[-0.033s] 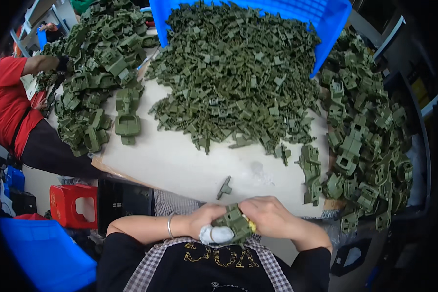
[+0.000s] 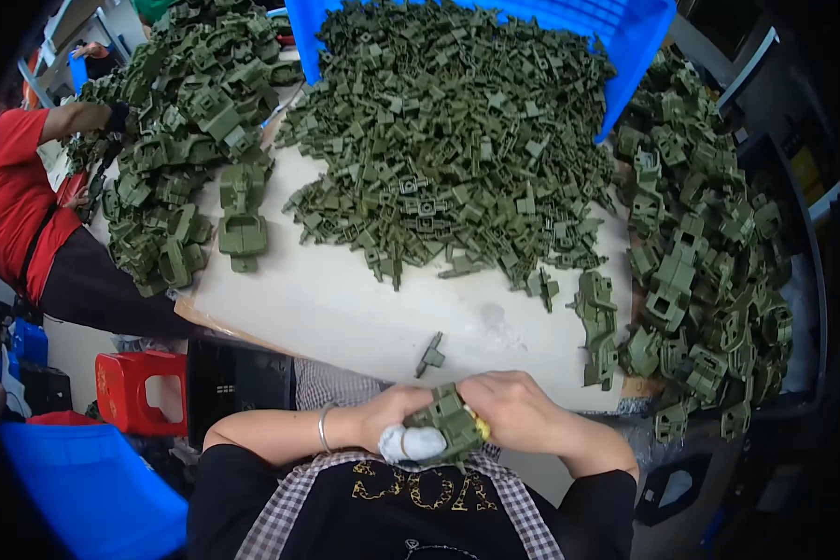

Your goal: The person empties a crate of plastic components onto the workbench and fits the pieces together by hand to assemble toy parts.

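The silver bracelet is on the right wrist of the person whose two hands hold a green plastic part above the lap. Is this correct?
Not quite: the head view shows the silver bracelet on the left wrist. The left hand and right hand do hold a green plastic part above the lap.

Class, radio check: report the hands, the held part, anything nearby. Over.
Left hand and right hand gripping olive-green moulded part. One loose green piece on white tabletop just beyond. Heap of small green parts farther back.
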Tool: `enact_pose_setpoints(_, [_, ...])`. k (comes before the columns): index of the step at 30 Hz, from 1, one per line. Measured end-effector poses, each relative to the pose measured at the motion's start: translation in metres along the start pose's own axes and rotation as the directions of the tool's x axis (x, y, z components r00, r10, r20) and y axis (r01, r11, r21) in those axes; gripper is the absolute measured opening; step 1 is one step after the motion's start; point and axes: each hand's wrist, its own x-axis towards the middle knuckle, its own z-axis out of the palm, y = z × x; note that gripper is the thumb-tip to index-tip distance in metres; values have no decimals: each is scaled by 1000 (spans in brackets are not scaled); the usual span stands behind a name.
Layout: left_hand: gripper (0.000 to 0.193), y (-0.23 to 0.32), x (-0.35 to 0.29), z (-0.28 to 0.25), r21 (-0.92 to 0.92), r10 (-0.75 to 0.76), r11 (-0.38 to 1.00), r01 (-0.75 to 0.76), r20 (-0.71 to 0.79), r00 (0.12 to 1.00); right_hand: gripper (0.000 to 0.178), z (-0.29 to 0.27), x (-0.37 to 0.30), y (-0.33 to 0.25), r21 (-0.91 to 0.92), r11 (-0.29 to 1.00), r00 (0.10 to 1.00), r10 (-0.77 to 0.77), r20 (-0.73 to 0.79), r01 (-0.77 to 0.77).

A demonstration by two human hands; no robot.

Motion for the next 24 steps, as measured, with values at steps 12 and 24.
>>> enact_pose_setpoints(12, [60, -32, -60, -16, -643, -361, 757, 115, -265, 894, 56, 39, -6, 35, 559, 773, 782, 535, -320, -300])
enact_pose_setpoints(24, [71, -18, -85, -20, -847, -582, 523, -96, -436, 686, 46, 82, 0, 65, -233, 872, 860, 317, -401, -430])
